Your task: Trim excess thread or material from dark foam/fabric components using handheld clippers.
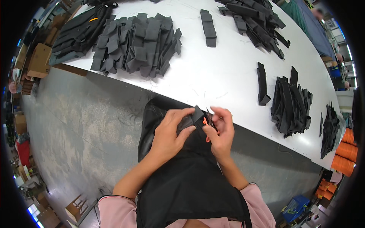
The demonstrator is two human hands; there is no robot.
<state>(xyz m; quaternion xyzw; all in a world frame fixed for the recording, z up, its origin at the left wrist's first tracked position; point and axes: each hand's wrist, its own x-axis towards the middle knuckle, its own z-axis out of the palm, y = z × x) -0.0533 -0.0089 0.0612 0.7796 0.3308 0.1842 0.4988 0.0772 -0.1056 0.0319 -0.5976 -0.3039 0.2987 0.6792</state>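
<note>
Over my lap, at the table's near edge, my left hand (175, 127) pinches a small dark grey fabric strip (197, 114) between thumb and fingers. Close beside it on the right, my right hand (221, 131) is closed on small scissors (207, 122) with orange parts. Their dark blades point up and away from me, near the strip's right edge. Part of the scissors is hidden by my fingers. A black apron (190, 182) covers my front and lies behind both hands.
On the white table (228, 72) lie a large pile of dark strips (138, 45), more strips at the far right (254, 22), and a bundle (291, 108) nearer right. A single strip (208, 28) lies apart. Orange spools (345, 152) stand at the right, cardboard boxes (39, 60) at the left.
</note>
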